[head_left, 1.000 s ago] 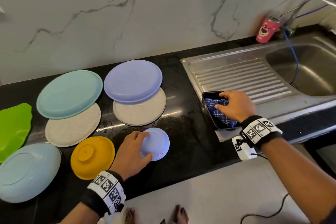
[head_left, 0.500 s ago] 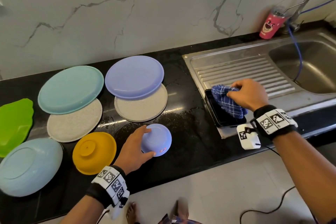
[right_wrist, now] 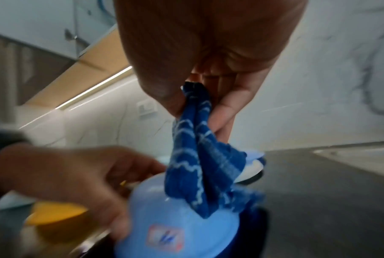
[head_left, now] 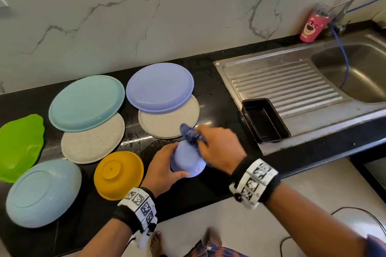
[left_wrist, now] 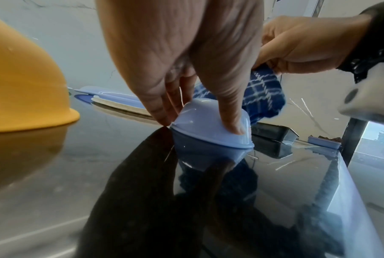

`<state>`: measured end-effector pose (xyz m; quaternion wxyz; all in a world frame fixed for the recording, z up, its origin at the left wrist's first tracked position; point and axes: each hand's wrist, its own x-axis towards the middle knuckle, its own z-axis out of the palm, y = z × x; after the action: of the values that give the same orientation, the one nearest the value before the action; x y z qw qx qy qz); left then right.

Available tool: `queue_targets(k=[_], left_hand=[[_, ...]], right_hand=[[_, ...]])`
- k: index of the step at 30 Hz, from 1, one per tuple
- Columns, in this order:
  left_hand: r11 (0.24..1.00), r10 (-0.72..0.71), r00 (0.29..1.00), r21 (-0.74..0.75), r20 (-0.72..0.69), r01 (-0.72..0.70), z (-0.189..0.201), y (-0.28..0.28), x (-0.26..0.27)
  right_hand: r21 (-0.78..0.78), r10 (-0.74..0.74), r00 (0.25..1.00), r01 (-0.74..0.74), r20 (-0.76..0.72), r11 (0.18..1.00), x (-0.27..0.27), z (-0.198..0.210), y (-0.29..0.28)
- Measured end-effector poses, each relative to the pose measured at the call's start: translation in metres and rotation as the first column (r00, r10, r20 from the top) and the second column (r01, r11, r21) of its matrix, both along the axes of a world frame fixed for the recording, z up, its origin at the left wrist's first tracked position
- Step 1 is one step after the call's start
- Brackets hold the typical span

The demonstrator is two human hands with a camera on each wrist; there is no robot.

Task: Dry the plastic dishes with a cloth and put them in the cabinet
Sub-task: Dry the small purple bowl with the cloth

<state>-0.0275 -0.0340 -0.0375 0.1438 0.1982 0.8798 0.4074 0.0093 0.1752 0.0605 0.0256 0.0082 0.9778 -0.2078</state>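
Blue checked cloth, pinched in the right hand, only touches the small upturned bowl gripped by the left hand at lower centre; no dish looks dried or stored yet.

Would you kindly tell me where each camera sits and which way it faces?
Head: worn on the head, facing down at the counter; both hands and bare feet show.
Left wrist: along the left hand gripping the upturned small blue bowl.
Right wrist: along the right hand pinching the blue checked cloth over that bowl.
All views share the bowl, the cloth and both hands.
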Motion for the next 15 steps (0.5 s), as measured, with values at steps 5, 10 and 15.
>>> queue_targets(k=[5, 10, 15], left_hand=[[0.993, -0.049, 0.998, 0.108, -0.036, 0.052, 0.008, 0.004, 0.002], [0.993, -0.074, 0.996, 0.087, -0.044, 0.078, 0.005, 0.0, 0.0], [0.995, -0.051, 0.998, 0.088, -0.032, 0.054, 0.009, 0.001, 0.0]], right_hand=[[-0.054, 0.112, 0.994, -0.112, -0.003, 0.992, 0.022, -0.033, -0.04], [-0.084, 0.03, 1.0, -0.03, 0.0, 0.996, 0.032, -0.047, -0.037], [-0.206, 0.067, 0.992, -0.043, 0.11, 0.978, 0.026, -0.048, -0.03]])
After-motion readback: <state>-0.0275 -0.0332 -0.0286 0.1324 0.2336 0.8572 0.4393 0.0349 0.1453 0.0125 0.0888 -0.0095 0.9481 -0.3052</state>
